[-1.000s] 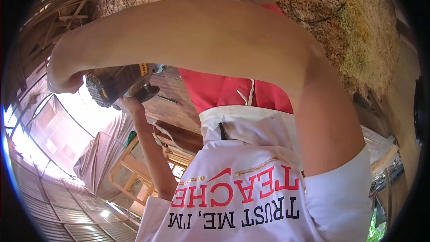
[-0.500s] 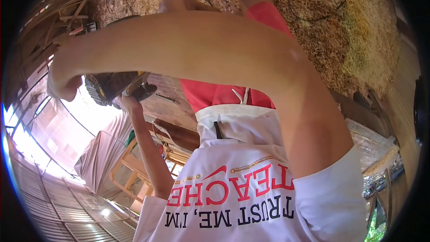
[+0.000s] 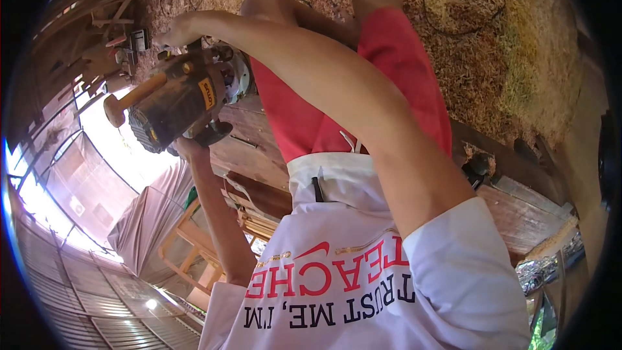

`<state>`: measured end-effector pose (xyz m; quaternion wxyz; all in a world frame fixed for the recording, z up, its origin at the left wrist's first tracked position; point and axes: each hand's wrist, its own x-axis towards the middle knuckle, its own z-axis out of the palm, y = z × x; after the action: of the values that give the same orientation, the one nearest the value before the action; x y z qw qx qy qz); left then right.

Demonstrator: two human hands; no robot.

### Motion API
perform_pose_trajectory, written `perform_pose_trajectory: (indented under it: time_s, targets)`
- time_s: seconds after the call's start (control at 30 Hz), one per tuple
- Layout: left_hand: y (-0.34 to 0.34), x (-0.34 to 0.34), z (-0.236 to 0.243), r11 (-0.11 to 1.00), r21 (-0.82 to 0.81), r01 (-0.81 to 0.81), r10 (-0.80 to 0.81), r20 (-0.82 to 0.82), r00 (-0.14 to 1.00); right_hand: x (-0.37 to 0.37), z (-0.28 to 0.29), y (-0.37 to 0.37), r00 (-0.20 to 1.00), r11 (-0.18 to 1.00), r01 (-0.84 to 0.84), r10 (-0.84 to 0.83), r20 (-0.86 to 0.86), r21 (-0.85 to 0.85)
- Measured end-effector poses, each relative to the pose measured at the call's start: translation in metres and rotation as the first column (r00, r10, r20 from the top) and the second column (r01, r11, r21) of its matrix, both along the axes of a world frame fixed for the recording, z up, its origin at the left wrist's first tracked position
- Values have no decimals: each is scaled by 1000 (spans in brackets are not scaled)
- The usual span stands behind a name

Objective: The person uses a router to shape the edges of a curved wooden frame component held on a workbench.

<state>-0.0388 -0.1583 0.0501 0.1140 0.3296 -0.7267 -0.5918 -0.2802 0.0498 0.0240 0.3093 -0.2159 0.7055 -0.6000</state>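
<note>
I had the router (image 3: 170, 111) left of my thighs (image 3: 282, 100), between right fingers (image 3: 170, 37) and left fingers (image 3: 186, 148) | shavings (image 3: 531, 71) lay before me | cord (image 3: 463, 34) on shavings

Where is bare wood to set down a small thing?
Two patches look bare: the pale board at right, between the white sleeve and the shavings-covered floor; and the brown plank between the power tool and red shorts, beside a thin dark rod. Crowded: around the tool, where both hands are.

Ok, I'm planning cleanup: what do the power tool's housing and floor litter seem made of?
Power tool's housing: probably matte plastic, though painted metal is possible; dark, dusty, ribbed end. Floor litter: likely wood shavings; dull, tan, loose flakes.
</note>
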Motion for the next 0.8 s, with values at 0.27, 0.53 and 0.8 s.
perform_pose_trajectory:
  time_s: [0.27, 0.53, 0.8]
  targets:
    - [-4, -7, 11, 998, -31, 56, -53, 83, 995, -7, -2, -2, 999, 998, 20, -19, -32, 52]
    - [-153, 10, 20, 749, -89, 657, -501, 573, 648, 11, 14, -2, 998, 1000, 15, -16, -66, -9]
    - [-106, -67, 40, 333, -94, 938, -668, 678, 305, 26, 16, 15, 999, 998, 39, -40, 8, 49]
